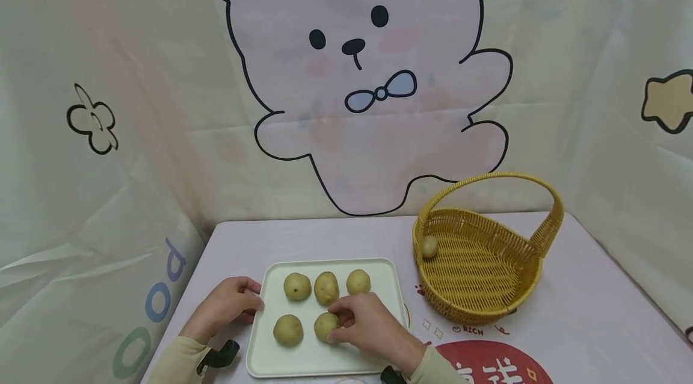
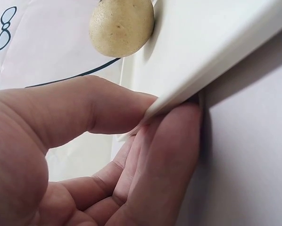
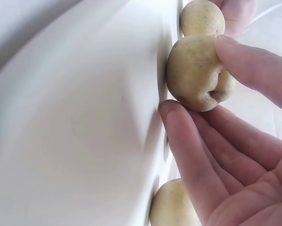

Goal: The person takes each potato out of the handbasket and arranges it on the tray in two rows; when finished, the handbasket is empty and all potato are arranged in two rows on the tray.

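My left hand [image 1: 228, 306] pinches the left rim of a white rectangular tray [image 1: 303, 366]; in the left wrist view the thumb lies on one side of the rim and a finger under it. On the tray, my right hand [image 1: 368, 325] holds a round potato [image 1: 325, 327] in the front row between thumb and fingers. The right wrist view shows this potato [image 3: 193, 75] close against the tray, with a dark crease on its side. Left of it sits another potato [image 1: 288, 330]. Three more potatoes, the middle one [image 1: 326, 288] among them, form the back row.
A yellow woven basket [image 1: 476, 306] with a tall handle stands to the right of the tray, one small potato [image 1: 430, 247] inside against its left wall. The table has a white cloth [image 1: 243, 245] with a red printed patch at front right. Behind hangs a cartoon-printed curtain [image 1: 216, 179].
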{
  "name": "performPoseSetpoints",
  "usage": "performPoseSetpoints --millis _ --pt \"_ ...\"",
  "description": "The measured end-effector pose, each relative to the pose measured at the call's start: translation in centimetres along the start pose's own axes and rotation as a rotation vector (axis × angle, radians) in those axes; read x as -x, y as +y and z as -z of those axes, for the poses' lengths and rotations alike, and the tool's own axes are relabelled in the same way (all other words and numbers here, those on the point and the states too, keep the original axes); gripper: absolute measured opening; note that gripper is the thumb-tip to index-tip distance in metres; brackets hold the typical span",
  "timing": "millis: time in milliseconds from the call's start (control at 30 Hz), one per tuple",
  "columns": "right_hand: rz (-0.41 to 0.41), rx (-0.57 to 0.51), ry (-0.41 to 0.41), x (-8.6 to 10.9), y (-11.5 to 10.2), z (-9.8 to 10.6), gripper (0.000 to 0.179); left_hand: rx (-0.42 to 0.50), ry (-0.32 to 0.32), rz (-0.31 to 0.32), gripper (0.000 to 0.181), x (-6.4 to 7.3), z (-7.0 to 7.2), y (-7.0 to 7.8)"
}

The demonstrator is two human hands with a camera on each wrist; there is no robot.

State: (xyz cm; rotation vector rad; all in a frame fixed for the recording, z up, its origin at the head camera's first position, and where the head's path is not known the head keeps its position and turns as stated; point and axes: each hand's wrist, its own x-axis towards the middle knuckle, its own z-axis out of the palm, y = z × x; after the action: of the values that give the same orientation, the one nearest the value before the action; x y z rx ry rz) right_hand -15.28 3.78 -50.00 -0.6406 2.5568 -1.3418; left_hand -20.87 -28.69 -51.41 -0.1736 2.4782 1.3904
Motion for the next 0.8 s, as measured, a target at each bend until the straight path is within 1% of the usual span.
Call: performPoseSetpoints --millis 267,433,533,667,800 --pt "0.024 0.012 0.002 0.0 0.0 0.1 0.037 0.013 -0.002 0.011 0.027 -0.1 0.0 0.2" --pt "0.021 0.044 -0.005 0.0 0.0 0.2 0.036 0.006 -0.005 0.006 0.028 -0.2 -0.1 0.3" --pt "0.013 0.051 -0.006 0.2 -0.2 0.4 0.037 0.002 0.002 0.015 0.030 -0.2 0.0 0.3" --pt "-0.004 0.032 0.014 0.6 -0.5 1.7 0.039 -0.009 0.006 0.026 0.031 -0.3 0.0 0.2" --pt "-0.021 0.030 0.037 1.5 -0.7 3.9 0.041 -0.015 0.004 0.029 0.030 -0.3 0.0 0.1"
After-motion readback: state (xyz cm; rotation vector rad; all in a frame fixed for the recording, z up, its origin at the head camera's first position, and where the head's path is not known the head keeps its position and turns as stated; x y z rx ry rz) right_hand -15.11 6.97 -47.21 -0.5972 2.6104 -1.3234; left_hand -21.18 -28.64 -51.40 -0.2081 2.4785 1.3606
